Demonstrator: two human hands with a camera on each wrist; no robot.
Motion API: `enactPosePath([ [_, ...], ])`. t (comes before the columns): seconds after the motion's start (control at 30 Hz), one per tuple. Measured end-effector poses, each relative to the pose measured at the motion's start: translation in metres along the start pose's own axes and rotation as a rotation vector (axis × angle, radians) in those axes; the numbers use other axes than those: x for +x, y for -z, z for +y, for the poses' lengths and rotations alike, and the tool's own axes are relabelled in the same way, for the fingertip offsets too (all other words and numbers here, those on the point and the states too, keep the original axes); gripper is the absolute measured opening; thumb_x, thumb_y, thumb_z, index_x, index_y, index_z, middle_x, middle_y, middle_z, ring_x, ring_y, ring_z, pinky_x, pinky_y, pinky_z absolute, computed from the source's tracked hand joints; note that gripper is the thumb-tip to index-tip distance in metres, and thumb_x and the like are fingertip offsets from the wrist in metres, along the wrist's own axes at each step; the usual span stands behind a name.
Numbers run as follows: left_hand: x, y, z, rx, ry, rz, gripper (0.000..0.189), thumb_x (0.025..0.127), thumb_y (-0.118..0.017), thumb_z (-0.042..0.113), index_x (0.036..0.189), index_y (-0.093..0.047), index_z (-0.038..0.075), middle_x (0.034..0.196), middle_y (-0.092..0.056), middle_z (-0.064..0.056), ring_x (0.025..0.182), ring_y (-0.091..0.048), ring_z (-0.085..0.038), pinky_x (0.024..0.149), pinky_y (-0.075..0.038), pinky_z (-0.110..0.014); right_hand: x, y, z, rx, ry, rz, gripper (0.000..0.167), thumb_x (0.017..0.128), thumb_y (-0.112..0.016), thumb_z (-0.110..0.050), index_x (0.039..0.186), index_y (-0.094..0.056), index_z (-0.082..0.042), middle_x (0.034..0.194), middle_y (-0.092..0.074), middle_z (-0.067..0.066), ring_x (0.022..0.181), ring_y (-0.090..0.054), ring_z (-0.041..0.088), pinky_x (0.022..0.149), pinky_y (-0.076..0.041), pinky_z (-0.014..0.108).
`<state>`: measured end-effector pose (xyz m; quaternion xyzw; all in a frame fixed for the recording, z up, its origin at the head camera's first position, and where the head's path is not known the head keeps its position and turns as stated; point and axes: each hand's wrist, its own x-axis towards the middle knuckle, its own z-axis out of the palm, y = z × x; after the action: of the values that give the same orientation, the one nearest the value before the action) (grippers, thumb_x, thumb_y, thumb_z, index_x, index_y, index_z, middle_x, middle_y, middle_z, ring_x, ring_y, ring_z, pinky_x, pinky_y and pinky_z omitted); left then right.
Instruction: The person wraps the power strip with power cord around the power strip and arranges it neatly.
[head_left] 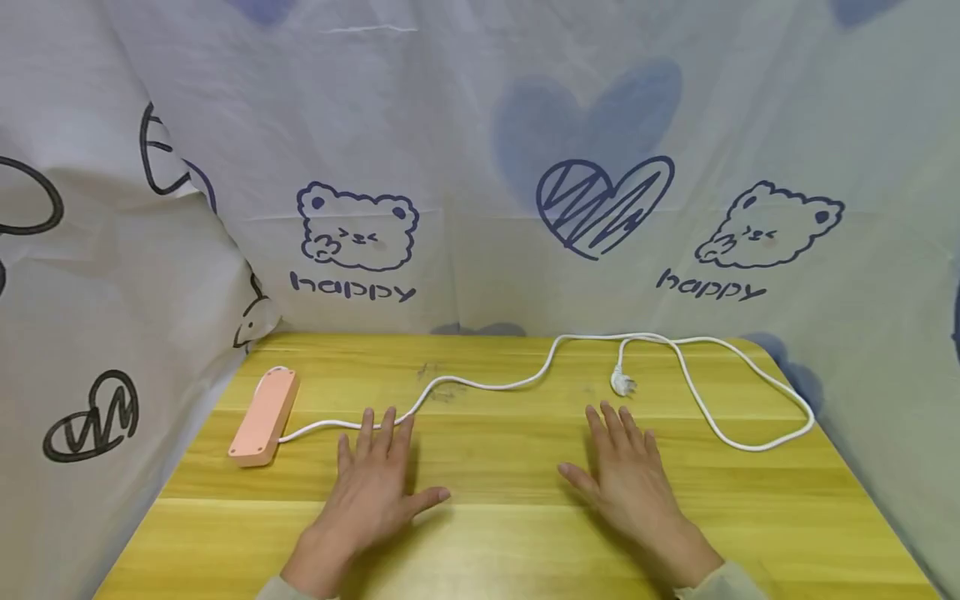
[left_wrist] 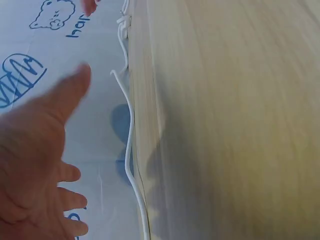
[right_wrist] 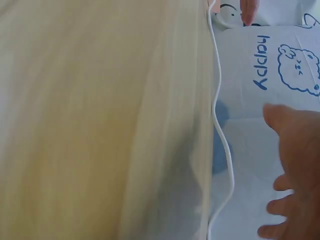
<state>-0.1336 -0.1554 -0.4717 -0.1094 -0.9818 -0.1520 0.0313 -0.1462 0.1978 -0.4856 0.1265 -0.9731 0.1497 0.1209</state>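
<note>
A pink power strip [head_left: 264, 417] lies at the left of the table, its long side slanting away from me. From its near end a white cord [head_left: 480, 385] runs in waves to the right and loops at the back right. The cord's white plug [head_left: 622, 382] lies right of centre with its prongs facing right. My left hand [head_left: 371, 492] is spread palm down with straight fingers, its fingertips overlapping the cord in the head view. My right hand [head_left: 630, 483] is likewise spread, its fingertips just short of the plug. Neither hand holds anything.
The wood-grain table [head_left: 510, 550] has rounded back corners. Behind it hangs a pale cloth [head_left: 480, 250] printed with bears and hearts, and more cloth [head_left: 97, 317] hangs along the left side.
</note>
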Motion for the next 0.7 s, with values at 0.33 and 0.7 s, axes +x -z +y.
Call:
enactPosePath([
  [0.33, 0.006, 0.01, -0.029, -0.108, -0.007, 0.43, 0.028, 0.088, -0.086, 0.015, 0.108, -0.071, 0.002, 0.11, -0.07, -0.017, 0.107, -0.06, -0.039, 0.09, -0.053, -0.05, 0.016, -0.025, -0.038, 0.228, 0.167, 0.363, 0.013, 0.09, -0.082, -0.011, 0.099, -0.073, -0.008, 0.096, -0.07, 0.002, 0.092, -0.068, 0.02, 0.076, -0.06, 0.038],
  [0.7, 0.021, 0.05, -0.094, -0.122, 0.248, 0.462, 0.013, 0.099, -0.067, 0.015, 0.099, -0.069, 0.002, 0.104, -0.064, -0.022, 0.104, -0.053, -0.047, 0.082, -0.045, -0.056, 0.054, -0.045, -0.091, 0.366, 0.185, 0.292, 0.007, 0.093, -0.076, -0.01, 0.09, -0.07, -0.013, 0.088, -0.067, -0.001, 0.082, -0.062, 0.014, 0.072, -0.055, 0.031],
])
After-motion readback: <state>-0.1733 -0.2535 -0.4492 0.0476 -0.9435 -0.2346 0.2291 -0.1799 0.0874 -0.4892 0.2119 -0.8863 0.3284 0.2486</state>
